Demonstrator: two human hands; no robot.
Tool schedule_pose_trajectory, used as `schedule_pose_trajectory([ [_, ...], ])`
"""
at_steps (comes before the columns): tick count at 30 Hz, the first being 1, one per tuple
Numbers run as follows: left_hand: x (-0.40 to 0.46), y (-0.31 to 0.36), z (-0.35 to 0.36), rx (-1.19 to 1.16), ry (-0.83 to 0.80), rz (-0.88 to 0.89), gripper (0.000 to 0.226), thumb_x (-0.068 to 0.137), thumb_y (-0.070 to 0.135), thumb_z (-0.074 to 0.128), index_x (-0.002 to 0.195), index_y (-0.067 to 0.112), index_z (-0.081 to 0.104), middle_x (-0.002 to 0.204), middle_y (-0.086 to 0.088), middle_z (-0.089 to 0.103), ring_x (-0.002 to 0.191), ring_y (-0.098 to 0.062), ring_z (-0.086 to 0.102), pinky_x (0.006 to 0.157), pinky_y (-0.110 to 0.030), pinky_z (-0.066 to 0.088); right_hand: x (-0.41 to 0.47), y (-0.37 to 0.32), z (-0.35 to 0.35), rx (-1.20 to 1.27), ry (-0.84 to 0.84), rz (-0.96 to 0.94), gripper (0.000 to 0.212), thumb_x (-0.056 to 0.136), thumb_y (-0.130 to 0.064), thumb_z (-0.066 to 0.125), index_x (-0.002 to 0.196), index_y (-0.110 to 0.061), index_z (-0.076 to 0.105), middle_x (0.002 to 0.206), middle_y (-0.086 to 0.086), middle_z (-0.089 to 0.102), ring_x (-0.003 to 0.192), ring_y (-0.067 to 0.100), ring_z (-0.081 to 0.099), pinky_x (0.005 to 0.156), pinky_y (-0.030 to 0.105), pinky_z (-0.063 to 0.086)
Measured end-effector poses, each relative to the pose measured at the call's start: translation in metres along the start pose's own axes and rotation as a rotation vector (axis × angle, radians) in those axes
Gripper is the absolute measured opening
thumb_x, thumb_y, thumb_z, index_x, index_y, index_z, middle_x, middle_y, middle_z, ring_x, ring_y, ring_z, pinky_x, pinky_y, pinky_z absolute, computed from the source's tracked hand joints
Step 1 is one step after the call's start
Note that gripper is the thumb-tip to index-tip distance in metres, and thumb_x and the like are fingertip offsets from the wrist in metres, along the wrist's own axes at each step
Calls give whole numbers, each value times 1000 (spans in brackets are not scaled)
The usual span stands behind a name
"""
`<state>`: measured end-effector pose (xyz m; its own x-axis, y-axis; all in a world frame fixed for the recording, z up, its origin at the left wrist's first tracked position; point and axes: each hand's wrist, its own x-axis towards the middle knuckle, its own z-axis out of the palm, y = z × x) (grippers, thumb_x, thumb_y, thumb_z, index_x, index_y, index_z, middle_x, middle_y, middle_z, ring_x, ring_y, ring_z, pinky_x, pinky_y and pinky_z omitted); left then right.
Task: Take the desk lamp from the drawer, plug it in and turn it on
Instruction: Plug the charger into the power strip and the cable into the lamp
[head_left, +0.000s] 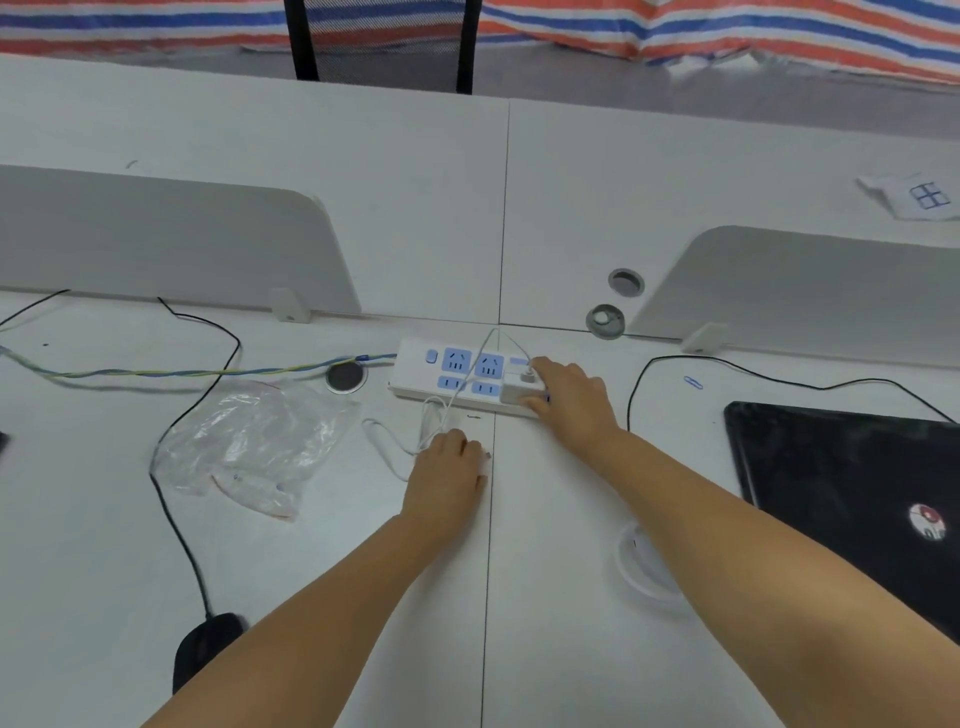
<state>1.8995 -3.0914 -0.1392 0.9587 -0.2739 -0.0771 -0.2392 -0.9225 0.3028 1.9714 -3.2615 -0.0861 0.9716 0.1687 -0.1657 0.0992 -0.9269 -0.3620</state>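
Note:
A white power strip (457, 370) with blue sockets lies on the white desk (363, 545) near the divider. My right hand (569, 397) grips a white plug adapter (517, 391) at the strip's right end. A thin white cord (410, 431) runs from the adapter in loops down to my left hand (449, 475), which rests on the desk with its fingers curled over the cord. The lamp's round white base (644, 564) shows under my right forearm, mostly hidden.
A crumpled clear plastic bag (249, 441) lies left of the cord. A black mouse (205, 644) with its black cable sits at the lower left. A closed black laptop (857, 493) occupies the right. Grey divider panels (166, 244) stand behind the strip.

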Motion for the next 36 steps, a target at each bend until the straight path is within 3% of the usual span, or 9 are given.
schedule_pose_trajectory([
  [3, 3, 0, 2, -34, -37, -48, 19, 95, 19, 47, 105, 6, 57, 107, -11, 57, 98, -28, 53, 83, -35, 43, -1, 0, -1, 0, -14, 15, 34, 95, -29, 52, 127, -18, 46, 120, 3, 60, 111, 28, 50, 92, 43, 34],
  [8, -14, 18, -35, -771, -197, -218, 13, 93, 18, 55, 82, 18, 48, 65, 2, 63, 52, -5, 52, 54, -12, 41, 0, -6, -4, -7, -64, 65, 41, 93, -30, 54, 131, -21, 43, 121, 7, 60, 117, 29, 49, 93, 42, 35],
  [11, -27, 35, -64, -1003, -198, -189, 10, 94, 17, 55, 84, 14, 57, 65, 1, 69, 51, -8, 54, 53, -16, 42, -12, 2, -9, 178, -110, 106, 67, 89, -36, 59, 146, -26, 26, 137, 6, 51, 127, 29, 44, 102, 48, 37],
  [13, -35, 46, -76, -1078, -195, -165, 14, 95, 15, 52, 85, 12, 62, 67, 0, 69, 53, -9, 54, 53, -17, 43, -35, 14, -18, 373, -3, 165, 65, 92, -30, 57, 148, -23, 24, 141, 7, 48, 129, 27, 44, 105, 43, 37],
  [16, -46, 63, -76, -1100, -204, -165, 22, 97, 16, 47, 82, 16, 64, 61, 3, 61, 51, -7, 49, 53, -16, 41, -83, 42, -31, 547, 154, 281, 39, 95, -6, 45, 134, -9, 47, 134, 10, 56, 125, 24, 50, 99, 22, 34],
  [22, -62, 96, -52, -1066, -288, -213, 25, 98, 18, 45, 81, 14, 63, 57, 2, 50, 52, -11, 42, 59, -23, 37, -191, 100, -21, 656, 245, 537, 52, 82, 15, 37, 126, -6, 54, 128, 10, 55, 123, 25, 50, 95, 22, 34],
  [25, -66, 106, -41, -1062, -336, -245, 27, 98, 17, 43, 79, 13, 62, 59, 0, 48, 53, -14, 41, 57, -24, 36, -217, 113, 2, 510, 60, 397, 71, 83, 5, 55, 146, -12, 28, 145, 6, 35, 138, 24, 31, 108, 26, 28],
  [30, -71, 112, -35, -1036, -380, -277, 26, 97, 20, 46, 77, 12, 61, 57, 2, 45, 52, -12, 40, 55, -23, 37, -200, 118, 15, 88, -66, 250, 108, 74, -51, 72, 152, -26, 0, 161, 4, -6, 149, 26, -4, 119, 45, 12],
  [36, -69, 109, -42, -1001, -354, -293, 26, 96, 23, 49, 75, 12, 62, 53, 5, 46, 49, -10, 41, 53, -18, 37, -168, 123, 1, -86, -204, 184, 111, 66, -57, 71, 150, -34, 2, 158, 3, 6, 143, 29, 11, 108, 52, 30],
])
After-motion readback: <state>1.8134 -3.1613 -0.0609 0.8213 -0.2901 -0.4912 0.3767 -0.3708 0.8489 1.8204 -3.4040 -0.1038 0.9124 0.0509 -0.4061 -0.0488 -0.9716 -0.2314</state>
